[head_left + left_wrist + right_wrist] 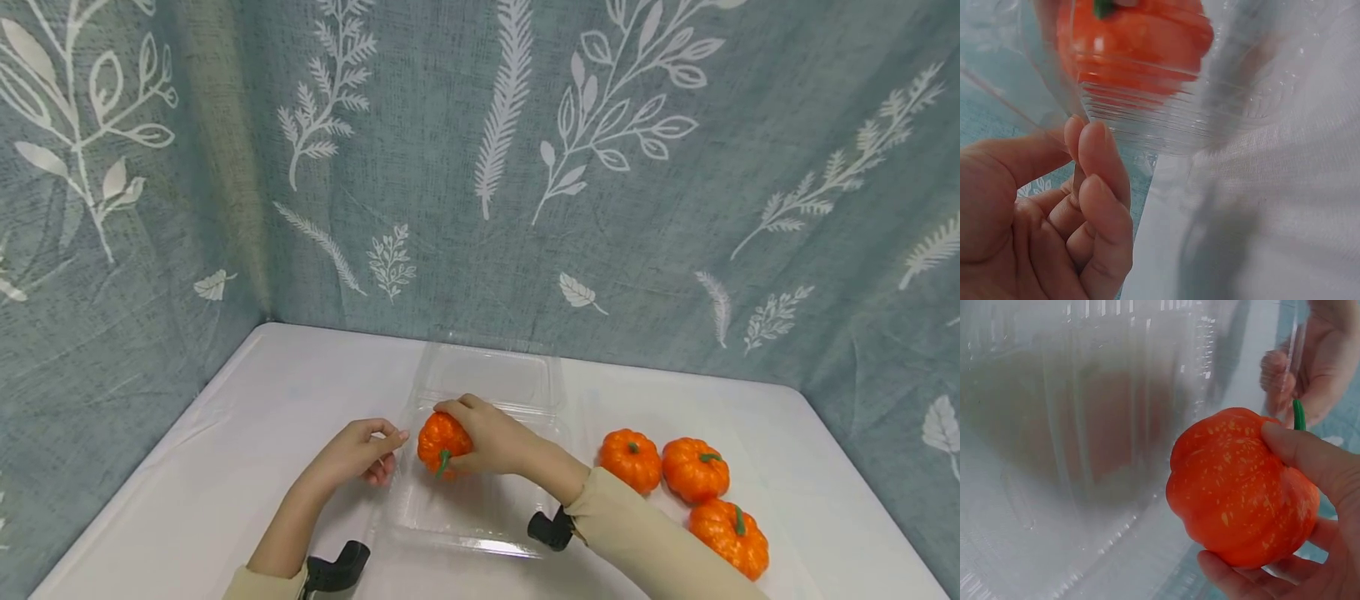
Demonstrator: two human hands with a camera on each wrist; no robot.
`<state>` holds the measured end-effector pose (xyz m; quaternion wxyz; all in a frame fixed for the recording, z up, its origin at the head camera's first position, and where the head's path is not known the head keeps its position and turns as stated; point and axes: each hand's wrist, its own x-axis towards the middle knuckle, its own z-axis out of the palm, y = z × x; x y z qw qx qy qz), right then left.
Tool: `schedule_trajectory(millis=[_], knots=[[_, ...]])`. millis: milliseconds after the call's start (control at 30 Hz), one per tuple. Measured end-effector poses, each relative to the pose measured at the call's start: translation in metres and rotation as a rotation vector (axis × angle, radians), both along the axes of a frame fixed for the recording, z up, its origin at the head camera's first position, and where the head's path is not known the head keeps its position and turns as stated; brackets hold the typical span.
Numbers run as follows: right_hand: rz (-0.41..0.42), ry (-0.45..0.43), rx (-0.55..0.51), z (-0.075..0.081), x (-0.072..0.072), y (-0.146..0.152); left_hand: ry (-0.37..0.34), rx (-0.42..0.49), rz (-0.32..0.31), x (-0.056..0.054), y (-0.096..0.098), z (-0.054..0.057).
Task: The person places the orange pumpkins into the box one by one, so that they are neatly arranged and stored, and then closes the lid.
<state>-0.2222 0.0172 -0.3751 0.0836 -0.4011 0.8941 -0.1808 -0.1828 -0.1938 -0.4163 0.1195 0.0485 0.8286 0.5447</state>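
Note:
My right hand [498,437] grips a small orange pumpkin [441,442] with a green stem, thumb near the stem and fingers round the far side. It is over the left part of a clear plastic clamshell container [480,540], whose lid [487,377] lies folded back. In the right wrist view the pumpkin [1241,487] shows yellow flecks. My left hand [358,454] is at the container's left edge; in the left wrist view its thumb and fingertips pinch the clear rim [1088,119]. Whether the pumpkin touches the container's bottom, I cannot tell.
Three more orange pumpkins stand to the right: one [630,461] nearest the container, one [695,471] beside it, one [729,537] closer to me. A white cloth covers the table [225,467]. Blue-green leaf-patterned curtains [450,167] hang behind and at both sides.

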Motion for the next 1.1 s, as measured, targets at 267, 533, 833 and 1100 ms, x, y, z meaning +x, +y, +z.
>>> schedule_trajectory(millis=[267, 533, 833, 1100], knots=[[0.009, -0.007, 0.054, -0.0055, -0.0039, -0.0054, -0.012, 0.014, 0.004, 0.0002, -0.0001, 0.0003], [0.03, 0.046, 0.097, -0.0076, -0.0033, -0.0072, -0.007, 0.014, 0.005, 0.0001, -0.0003, 0.002], [0.019, 0.035, 0.072, -0.0084, -0.0025, -0.0064, -0.002, 0.01, -0.003, -0.0004, -0.0007, -0.0005], [0.011, 0.049, 0.045, -0.0074, -0.0023, -0.0052, 0.0, 0.019, -0.008, 0.0007, -0.0013, 0.0003]])
